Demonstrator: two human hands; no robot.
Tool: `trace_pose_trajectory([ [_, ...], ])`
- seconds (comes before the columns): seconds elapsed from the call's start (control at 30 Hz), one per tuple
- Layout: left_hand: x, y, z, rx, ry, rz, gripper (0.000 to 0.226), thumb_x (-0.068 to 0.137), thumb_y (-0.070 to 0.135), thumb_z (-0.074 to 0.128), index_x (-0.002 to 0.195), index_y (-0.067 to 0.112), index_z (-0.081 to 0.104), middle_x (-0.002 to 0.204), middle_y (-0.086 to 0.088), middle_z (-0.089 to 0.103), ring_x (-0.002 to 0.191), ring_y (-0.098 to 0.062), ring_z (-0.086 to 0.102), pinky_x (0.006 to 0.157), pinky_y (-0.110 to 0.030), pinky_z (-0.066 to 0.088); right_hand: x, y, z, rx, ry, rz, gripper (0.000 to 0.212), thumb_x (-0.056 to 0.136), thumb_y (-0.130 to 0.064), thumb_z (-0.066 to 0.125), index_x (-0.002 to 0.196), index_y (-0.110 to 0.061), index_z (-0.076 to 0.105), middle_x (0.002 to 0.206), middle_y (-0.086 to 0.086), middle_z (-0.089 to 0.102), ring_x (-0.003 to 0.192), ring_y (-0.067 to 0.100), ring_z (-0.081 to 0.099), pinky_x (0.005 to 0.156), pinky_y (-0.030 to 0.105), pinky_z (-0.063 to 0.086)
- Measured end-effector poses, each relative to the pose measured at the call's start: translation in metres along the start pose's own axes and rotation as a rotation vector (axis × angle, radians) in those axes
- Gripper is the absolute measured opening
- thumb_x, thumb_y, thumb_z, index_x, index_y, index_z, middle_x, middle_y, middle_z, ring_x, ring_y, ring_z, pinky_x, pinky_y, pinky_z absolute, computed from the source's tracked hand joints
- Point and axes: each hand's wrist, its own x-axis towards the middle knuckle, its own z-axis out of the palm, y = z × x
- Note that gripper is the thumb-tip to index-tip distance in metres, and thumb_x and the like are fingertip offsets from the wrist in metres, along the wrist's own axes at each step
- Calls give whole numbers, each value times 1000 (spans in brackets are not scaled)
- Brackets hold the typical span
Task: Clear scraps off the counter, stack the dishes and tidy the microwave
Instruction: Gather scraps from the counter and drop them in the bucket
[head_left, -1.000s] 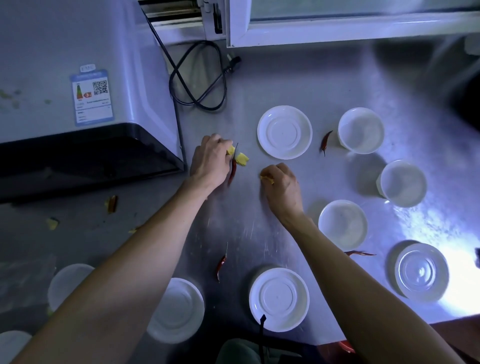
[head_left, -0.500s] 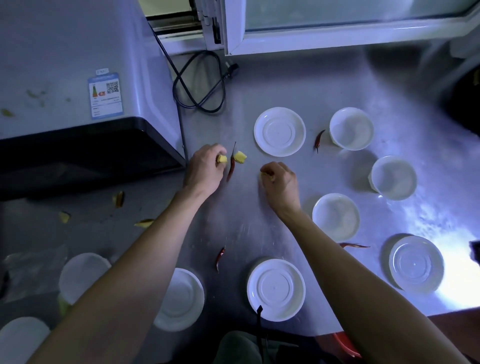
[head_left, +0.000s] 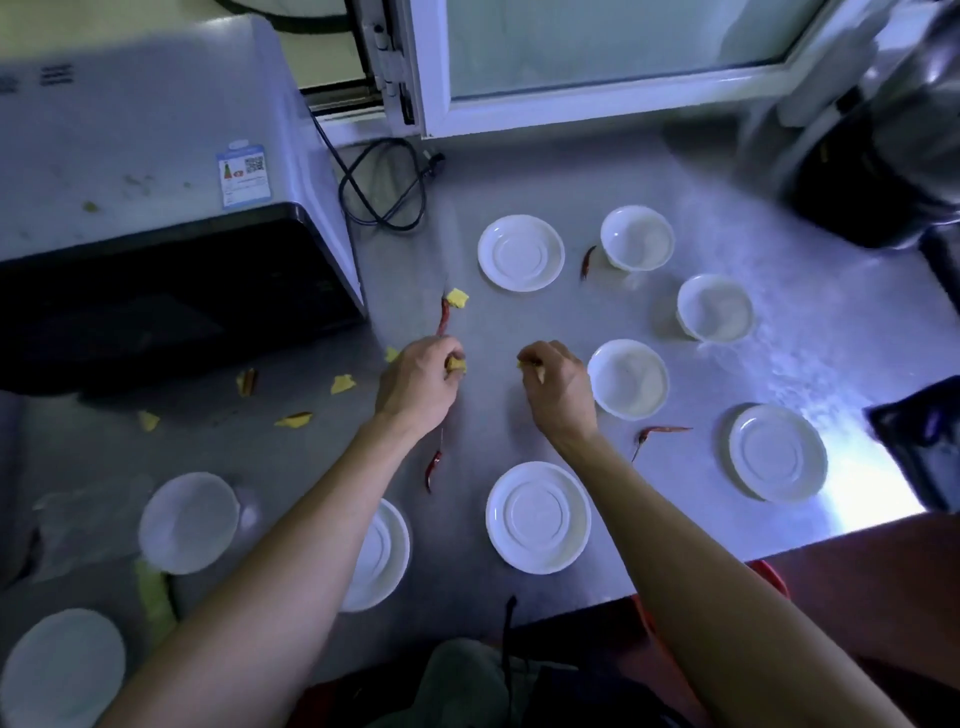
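Both grips pinch yellow scraps, left hand (head_left: 415, 387) and right hand (head_left: 558, 384), mid-desk (head_left: 519, 171) between saucers; such small pinches could slip, dropping bits among scattered chillies (head_left: 432, 470).

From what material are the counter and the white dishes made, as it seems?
Counter: probably brushed stainless steel, grey with fine scratches and a bright glare patch. Saucers, such as this one, and bowls: likely glazed white ceramic, smooth and glossy, though melamine cannot be excluded.
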Motion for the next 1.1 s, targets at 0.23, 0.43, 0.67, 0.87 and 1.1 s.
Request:
trace_pose_trajectory([
  [0.23, -35, 30, 14, -7, -112, 226, 16, 84, 14, 66, 96, 23, 63, 93, 4, 65, 92, -23, 58, 70, -36, 49, -74, 7, -25, -35, 170, 84, 15, 89, 5, 57, 92, -4, 69, 91, 9, 65, 82, 29, 58, 69, 41, 49],
  [0.43, -69, 70, 44, 2, -255, 364, 15, 86, 16, 63, 97, 26, 61, 98, 8, 65, 96, -20, 56, 70, -32, 45, -147, 35, -59, -100, 283, 234, 11, 85, 6, 62, 89, -1, 70, 86, 13, 65, 77, 34, 59, 68, 43, 48],
  [0.67, -108, 141, 87, 47, -400, 548, 13, 89, 19, 61, 100, 25, 62, 102, 6, 64, 96, -21, 57, 67, -30, 37, -228, 81, -100, -76, 427, 422, 13, 82, 2, 66, 90, -6, 73, 88, 11, 68, 81, 32, 63, 75, 44, 51],
  [0.87, -153, 204, 149, 142, -530, 674, 13, 88, 19, 62, 100, 25, 62, 102, 4, 64, 101, -23, 58, 77, -36, 50, -301, 143, -125, -47, 507, 516, 10, 81, -4, 67, 87, -10, 71, 84, 5, 66, 78, 25, 62, 71, 35, 49],
  [1.1, -213, 272, 230, 278, -629, 760, 18, 88, 24, 66, 104, 28, 60, 102, 3, 62, 100, -26, 59, 79, -39, 49, -383, 229, -159, 19, 532, 668, 11, 86, -6, 67, 94, -11, 73, 91, 4, 68, 84, 22, 63, 76, 38, 53],
])
